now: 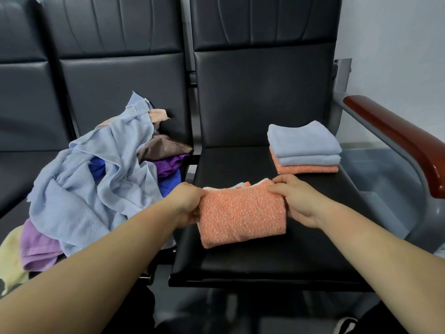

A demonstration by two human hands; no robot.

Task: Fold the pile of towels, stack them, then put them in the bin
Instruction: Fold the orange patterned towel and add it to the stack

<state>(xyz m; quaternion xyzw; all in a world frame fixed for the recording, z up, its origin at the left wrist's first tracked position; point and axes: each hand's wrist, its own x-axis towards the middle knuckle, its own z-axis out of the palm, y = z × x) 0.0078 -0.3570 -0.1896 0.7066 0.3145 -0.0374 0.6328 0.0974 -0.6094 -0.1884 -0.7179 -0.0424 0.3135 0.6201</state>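
1. Both my left hand (pixel 184 204) and right hand (pixel 297 200) pinch the orange towel (pixel 240 213) on the seat (pixel 265 261).
2. Armrest (pixel 397 138) hides part of the bin (pixel 385 189).
3. I cannot read the pile's (pixel 96 177) tag (pixel 131 107).

Waiting area with public bench seating, of the kind found in a lobby or corridor

A row of black padded leatherette seats (pixel 120 92) stands side by side as one linked unit. Each seat has a tall backrest with stitched panels and a flat square cushion, and narrow gaps separate it from its neighbours. The end seat carries a glossy reddish-brown wooden armrest (pixel 397 138) mounted on a curved grey metal frame (pixel 420 220). Behind the row rises a plain pale painted wall (pixel 397 56) with no decoration. The seating is uniform, wipe-clean and institutional rather than domestic.
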